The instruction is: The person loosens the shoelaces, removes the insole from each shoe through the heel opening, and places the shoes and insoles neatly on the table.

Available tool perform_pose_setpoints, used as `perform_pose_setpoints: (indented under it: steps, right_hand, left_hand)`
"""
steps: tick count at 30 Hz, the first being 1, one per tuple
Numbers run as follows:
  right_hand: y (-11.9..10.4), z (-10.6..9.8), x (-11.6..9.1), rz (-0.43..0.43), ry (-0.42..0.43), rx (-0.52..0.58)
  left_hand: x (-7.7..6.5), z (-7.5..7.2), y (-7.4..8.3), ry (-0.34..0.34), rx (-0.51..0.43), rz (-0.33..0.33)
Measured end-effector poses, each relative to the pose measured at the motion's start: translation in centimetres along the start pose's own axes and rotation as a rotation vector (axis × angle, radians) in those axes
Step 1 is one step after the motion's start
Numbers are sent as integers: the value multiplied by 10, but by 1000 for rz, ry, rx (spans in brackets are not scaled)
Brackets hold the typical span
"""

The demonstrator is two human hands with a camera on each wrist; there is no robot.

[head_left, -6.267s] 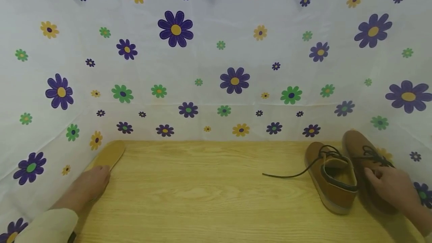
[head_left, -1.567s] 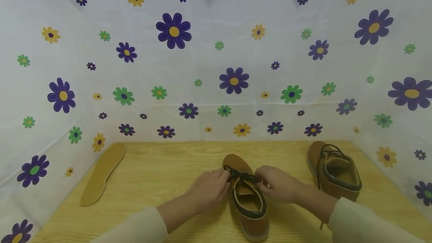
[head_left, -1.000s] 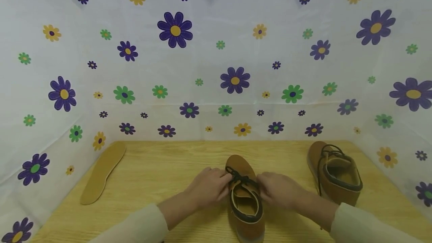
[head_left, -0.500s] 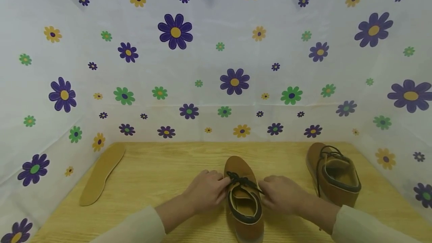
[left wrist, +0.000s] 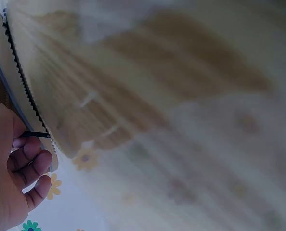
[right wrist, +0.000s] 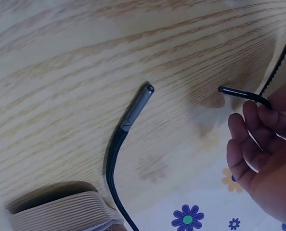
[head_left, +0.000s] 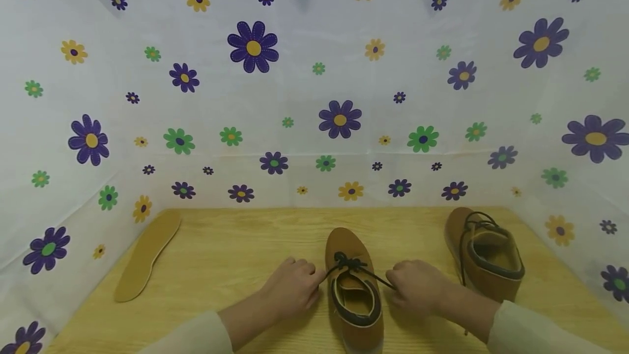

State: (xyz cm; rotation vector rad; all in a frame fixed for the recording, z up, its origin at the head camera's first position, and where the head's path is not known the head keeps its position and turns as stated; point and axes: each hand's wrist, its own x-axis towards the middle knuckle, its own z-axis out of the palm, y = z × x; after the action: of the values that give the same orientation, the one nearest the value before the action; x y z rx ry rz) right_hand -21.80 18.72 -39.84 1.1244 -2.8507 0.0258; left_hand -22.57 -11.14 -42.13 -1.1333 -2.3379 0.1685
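Observation:
A brown low shoe (head_left: 344, 242) stands in the middle of the wooden tabletop, toe pointing away. Its dark shoelace (head_left: 350, 262) makes a small knot over the tongue, with one end drawn out to each side. My left hand (head_left: 295, 288) pinches the left end between thumb and fingers; a short black piece (left wrist: 37, 134) pokes out of that grip in the left wrist view. On the other side my right hand (head_left: 422, 291) pinches the right end, whose metal tip (right wrist: 237, 92) sticks out past the fingers in the right wrist view.
Another brown shoe (head_left: 496, 280) stands to the right, beyond my right hand, its loose lace (right wrist: 115, 154) lying on the wood. A tan insole (head_left: 144, 261) lies at the left edge. Flower-patterned white sheeting (head_left: 295, 92) encloses the back and sides.
Earliest, my left hand was at the insole and my right held this shoe at the right edge. The shoe is now central; over the last second both hands moved apart, drawing the lace ends outward.

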Motion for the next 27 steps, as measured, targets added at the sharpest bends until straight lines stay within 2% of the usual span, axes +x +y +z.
perform_pose_setpoints:
  steps: [12, 18, 23, 27]
  right_hand:
    - [10, -9, 6, 78, -52, -9]
    - [16, -11, 5, 136, -94, -3]
    - [20, -11, 6, 176, -98, 18]
    - [19, -4, 4, 126, -108, 68]
  left_hand:
    - [7, -1, -7, -51, 2, -5]
    - [13, -3, -10, -79, 45, -6]
    - [16, -5, -13, -73, 77, -3]
    - [11, -1, -11, -102, 39, 1]
